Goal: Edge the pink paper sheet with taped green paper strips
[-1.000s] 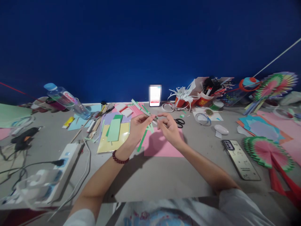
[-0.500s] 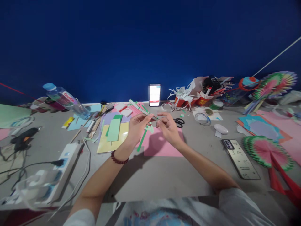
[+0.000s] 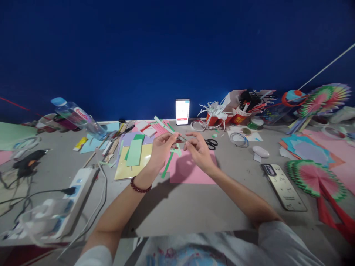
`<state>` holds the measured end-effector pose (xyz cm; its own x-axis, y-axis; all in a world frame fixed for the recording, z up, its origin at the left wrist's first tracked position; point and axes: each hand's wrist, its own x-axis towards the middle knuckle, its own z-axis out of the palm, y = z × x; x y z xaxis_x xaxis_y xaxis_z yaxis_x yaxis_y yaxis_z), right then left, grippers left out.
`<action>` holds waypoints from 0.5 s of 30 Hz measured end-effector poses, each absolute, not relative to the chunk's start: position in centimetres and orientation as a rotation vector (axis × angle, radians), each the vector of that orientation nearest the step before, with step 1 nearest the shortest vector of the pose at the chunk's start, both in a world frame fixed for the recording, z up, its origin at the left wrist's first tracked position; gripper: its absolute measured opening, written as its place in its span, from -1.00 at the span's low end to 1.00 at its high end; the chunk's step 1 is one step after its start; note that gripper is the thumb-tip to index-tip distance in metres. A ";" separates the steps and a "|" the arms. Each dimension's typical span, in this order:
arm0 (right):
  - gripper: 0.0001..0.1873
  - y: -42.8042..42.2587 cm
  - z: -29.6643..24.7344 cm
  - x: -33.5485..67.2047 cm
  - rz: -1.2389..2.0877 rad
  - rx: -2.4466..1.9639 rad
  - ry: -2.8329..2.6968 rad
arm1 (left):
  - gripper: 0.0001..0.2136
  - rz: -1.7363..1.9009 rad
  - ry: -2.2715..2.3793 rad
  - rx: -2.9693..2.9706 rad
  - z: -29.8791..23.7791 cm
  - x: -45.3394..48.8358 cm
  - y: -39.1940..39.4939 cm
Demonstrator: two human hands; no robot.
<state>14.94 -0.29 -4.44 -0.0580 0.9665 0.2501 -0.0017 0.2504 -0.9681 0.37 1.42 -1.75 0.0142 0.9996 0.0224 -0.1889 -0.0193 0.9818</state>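
Observation:
Both hands meet above a pink paper sheet (image 3: 191, 171) on the grey table (image 3: 180, 207). My left hand (image 3: 161, 149), with a dark red bead bracelet at its wrist, pinches a thin pale green paper strip (image 3: 166, 127) that slants up to the left. My right hand (image 3: 198, 151) pinches the same strip at its right end, fingertips nearly touching the left ones. A darker green strip (image 3: 167, 166) lies under the hands across the pink sheet's left edge.
Coloured paper sheets (image 3: 134, 153), a water bottle (image 3: 76, 116), a power strip (image 3: 73, 195) and a glue gun (image 3: 26, 164) lie left. A lit phone (image 3: 182, 111) stands at the back. Scissors (image 3: 211, 143), red cups (image 3: 235, 116), a phone (image 3: 283, 186) and folded paper fans (image 3: 313, 177) lie right.
The hands have barely moved; the fingertips have shifted slightly along the pale green strip, which has tilted a little. Nothing else on the table has changed.

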 end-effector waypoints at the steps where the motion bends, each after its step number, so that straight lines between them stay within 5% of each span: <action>1: -0.76 -0.3 -4.4 14.9 1.057 -0.994 -1.359 | -0.79 1.306 1.048 1.114 -1.8 0.4 1.5; 15: -0.75 0.0 -4.8 15.0 1.036 -0.963 -1.416 | -0.82 1.303 1.016 1.176 -1.5 0.8 1.0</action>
